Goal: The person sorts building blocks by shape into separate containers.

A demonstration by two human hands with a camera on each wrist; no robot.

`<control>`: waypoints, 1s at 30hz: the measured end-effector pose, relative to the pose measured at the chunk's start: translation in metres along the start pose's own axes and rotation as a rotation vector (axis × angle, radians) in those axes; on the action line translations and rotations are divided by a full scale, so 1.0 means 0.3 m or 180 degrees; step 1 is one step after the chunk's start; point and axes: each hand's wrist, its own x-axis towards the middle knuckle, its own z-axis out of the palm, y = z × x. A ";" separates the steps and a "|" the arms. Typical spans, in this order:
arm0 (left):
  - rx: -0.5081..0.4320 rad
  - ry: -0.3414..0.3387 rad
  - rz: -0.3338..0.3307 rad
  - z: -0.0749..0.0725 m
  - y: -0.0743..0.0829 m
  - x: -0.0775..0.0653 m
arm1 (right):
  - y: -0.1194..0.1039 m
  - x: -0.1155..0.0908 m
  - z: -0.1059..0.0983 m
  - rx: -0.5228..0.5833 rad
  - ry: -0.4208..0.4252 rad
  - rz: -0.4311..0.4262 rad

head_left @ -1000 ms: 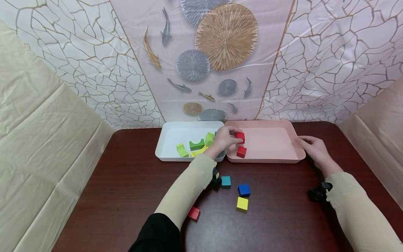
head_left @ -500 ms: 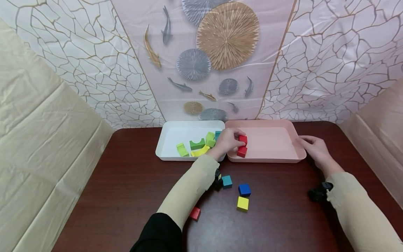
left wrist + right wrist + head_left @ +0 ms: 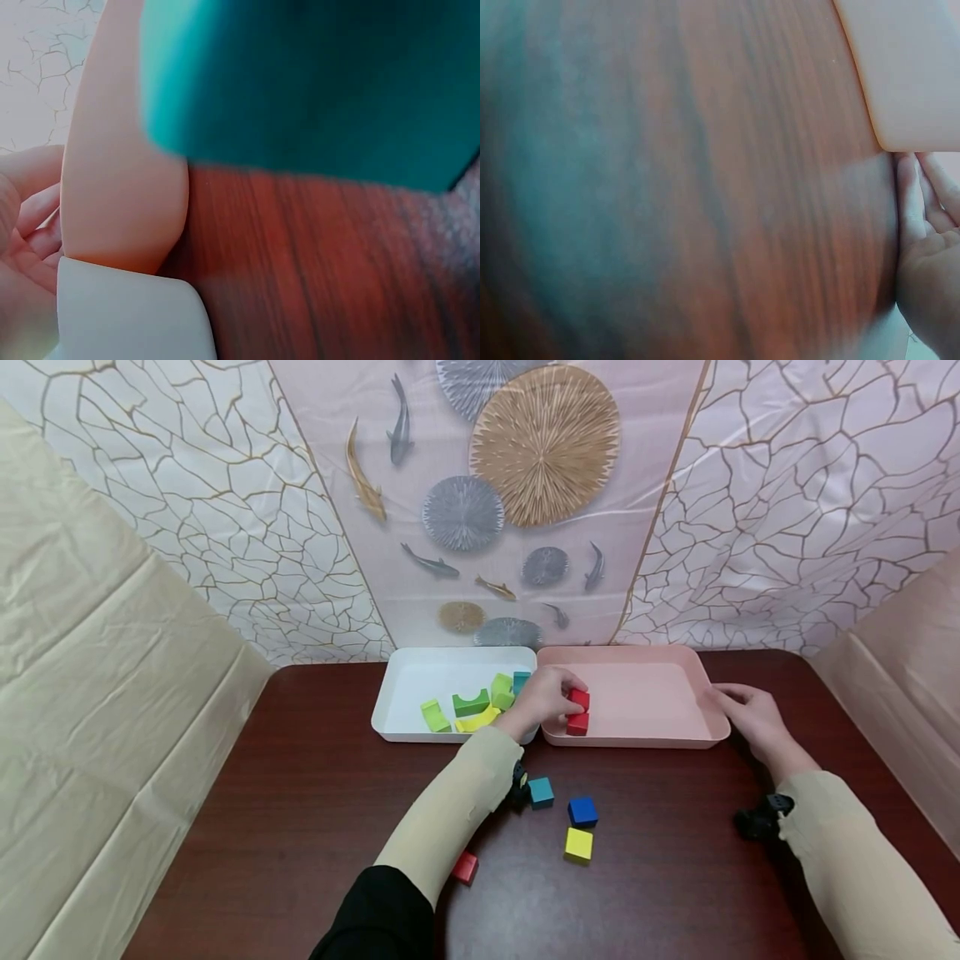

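My left hand (image 3: 542,697) reaches into the left end of the pink tray (image 3: 645,693) and pinches a red cube (image 3: 579,698). That cube sits right against a second red cube (image 3: 577,724) nearer the tray's front wall. In the left wrist view, part of the left hand (image 3: 30,240) shows behind the tray walls; its fingertips are hidden. At the pink tray's right end, my right hand (image 3: 753,718) holds the rim. The right wrist view catches the right hand (image 3: 934,247) by the tray's corner, its grip partly hidden.
A white tray (image 3: 408,693) adjoins on the left, holding green arches (image 3: 471,702), a yellow curved block (image 3: 477,720) and other blocks. On the brown table lie a teal cube (image 3: 541,793), a blue cube (image 3: 582,812), a yellow cube (image 3: 578,845) and a red block (image 3: 465,867).
The left hand has brought its red cube slightly right and toward the front, up against the other red cube, which has turned straighter. The right hand keeps its place on the rim.
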 end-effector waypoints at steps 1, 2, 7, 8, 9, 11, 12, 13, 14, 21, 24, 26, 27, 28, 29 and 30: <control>0.0003 -0.0003 0.0012 0.000 -0.001 0.000 | -0.001 -0.001 0.000 -0.0002 0.0000 0.0004; 0.0002 -0.0003 0.0022 0.000 -0.001 0.001 | -0.001 -0.001 -0.001 -0.0003 -0.0001 0.0007; -0.0059 -0.0021 0.0043 -0.004 -0.006 0.001 | 0.000 0.000 -0.001 -0.0012 0.0012 -0.0012; -0.0065 -0.0027 0.0045 -0.005 -0.006 0.002 | -0.001 0.000 -0.001 -0.0007 0.0012 -0.0015; -0.0071 -0.0035 0.0050 -0.006 -0.006 0.002 | -0.001 0.001 0.000 -0.0010 0.0015 -0.0019; -0.0063 -0.0049 0.0058 -0.007 -0.008 0.003 | -0.001 0.001 -0.001 -0.0012 0.0011 -0.0020; -0.0067 -0.0052 0.0060 -0.008 -0.008 0.003 | -0.002 0.002 0.000 -0.0025 0.0024 -0.0006; -0.0067 -0.0054 0.0065 -0.009 -0.009 0.004 | -0.001 0.003 0.000 -0.0034 0.0025 0.0003; -0.0076 -0.0052 0.0063 -0.010 -0.009 0.004 | -0.002 0.004 0.000 -0.0040 0.0027 0.0013; -0.0211 -0.0087 0.0093 -0.020 -0.015 0.007 | 0.000 0.005 0.001 -0.0036 0.0030 0.0000; -0.0226 -0.0105 0.0134 -0.025 -0.018 0.010 | 0.000 0.004 0.001 -0.0018 0.0027 -0.0020; -0.0256 -0.0116 0.0155 -0.028 -0.020 0.012 | 0.000 0.003 0.000 -0.0010 0.0013 -0.0013; -0.0281 -0.0123 0.0163 -0.029 -0.021 0.012 | 0.000 0.003 0.000 -0.0013 0.0008 -0.0003; -0.0299 -0.0124 0.0176 -0.030 -0.022 0.012 | 0.000 0.003 -0.001 -0.0016 0.0007 0.0005; -0.0324 -0.0120 0.0195 -0.031 -0.022 0.013 | -0.001 0.003 -0.001 -0.0013 0.0003 0.0016; -0.0356 -0.0115 0.0217 -0.031 -0.023 0.013 | -0.001 0.003 -0.001 -0.0015 0.0007 0.0025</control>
